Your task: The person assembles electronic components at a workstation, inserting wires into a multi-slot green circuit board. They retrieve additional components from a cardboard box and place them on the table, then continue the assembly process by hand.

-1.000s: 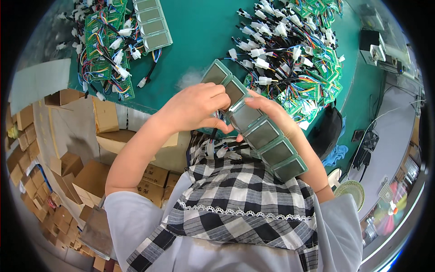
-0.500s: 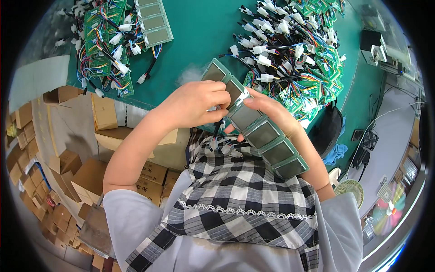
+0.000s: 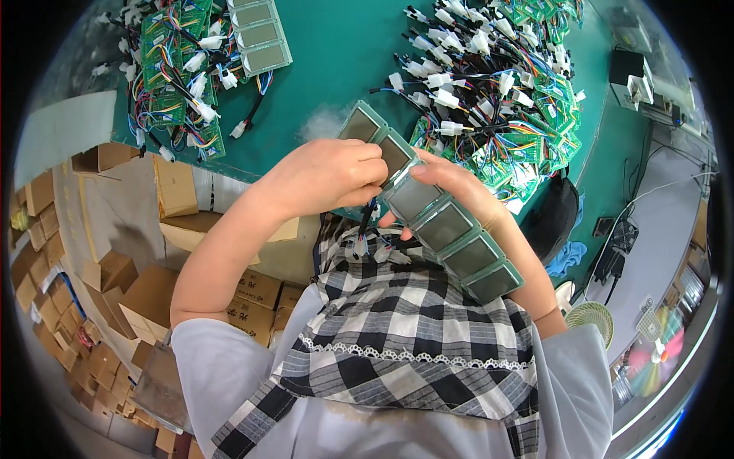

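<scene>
One display strip [image 3: 443, 225] is slanting over your apron [image 3: 382, 306], far end over bench [image 3: 336, 61]; your right hand [image 3: 465, 188] is clasping it, likely for steadying; left hand [image 3: 332, 174] is curling at left edge, grip hidden.

Dark printed characters on closed cartons [image 3: 248, 315], lower left of view. Any other lettering too small to read.
</scene>
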Demonstrator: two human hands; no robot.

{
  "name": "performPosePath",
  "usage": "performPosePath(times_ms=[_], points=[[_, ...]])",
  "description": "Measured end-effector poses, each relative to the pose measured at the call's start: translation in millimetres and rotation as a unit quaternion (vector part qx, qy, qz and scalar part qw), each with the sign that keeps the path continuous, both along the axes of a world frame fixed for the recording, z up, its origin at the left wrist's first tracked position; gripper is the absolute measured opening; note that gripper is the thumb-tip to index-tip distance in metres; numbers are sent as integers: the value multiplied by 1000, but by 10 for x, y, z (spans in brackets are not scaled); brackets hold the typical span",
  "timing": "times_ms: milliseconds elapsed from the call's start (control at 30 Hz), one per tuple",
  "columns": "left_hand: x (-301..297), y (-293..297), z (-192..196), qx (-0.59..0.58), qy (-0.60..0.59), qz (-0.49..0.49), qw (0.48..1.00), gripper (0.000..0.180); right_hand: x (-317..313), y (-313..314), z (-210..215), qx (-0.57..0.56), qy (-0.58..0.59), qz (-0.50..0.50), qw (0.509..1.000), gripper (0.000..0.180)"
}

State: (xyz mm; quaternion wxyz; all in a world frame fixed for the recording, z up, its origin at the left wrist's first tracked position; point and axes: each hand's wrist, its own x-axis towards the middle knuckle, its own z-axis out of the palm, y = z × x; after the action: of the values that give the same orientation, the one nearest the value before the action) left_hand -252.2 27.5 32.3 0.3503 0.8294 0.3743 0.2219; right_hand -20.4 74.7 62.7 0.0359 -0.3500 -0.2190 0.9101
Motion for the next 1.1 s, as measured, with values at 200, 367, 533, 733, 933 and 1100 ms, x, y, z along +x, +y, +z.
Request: performPosePath(times_ms=[200, 367, 533, 733, 933, 1100], points=[[4, 3, 7, -19, 23, -17, 999, 16, -2, 3, 33, -7, -23, 20, 999, 54], [25, -6, -5, -10, 30, -18, 999, 17, 12, -11, 15, -17, -28, 13, 999, 54], [20, -12, 9, -31, 20, -24, 999, 17, 21, -22, -10, -18, -15, 17, 1000, 54], [46, -16, -41, -6, 35, -24, 999, 16, 24, -54, -33, -21, -44, 25, 998, 55], [57, -69, -32, -3, 17, -22, 1000, 17, 22, -51, 11, -26, -39, 34, 998, 55], [70, -45, -38, -10, 37, -25, 999, 18, 40, -59, -13, -23, -34, 27, 999, 55]])
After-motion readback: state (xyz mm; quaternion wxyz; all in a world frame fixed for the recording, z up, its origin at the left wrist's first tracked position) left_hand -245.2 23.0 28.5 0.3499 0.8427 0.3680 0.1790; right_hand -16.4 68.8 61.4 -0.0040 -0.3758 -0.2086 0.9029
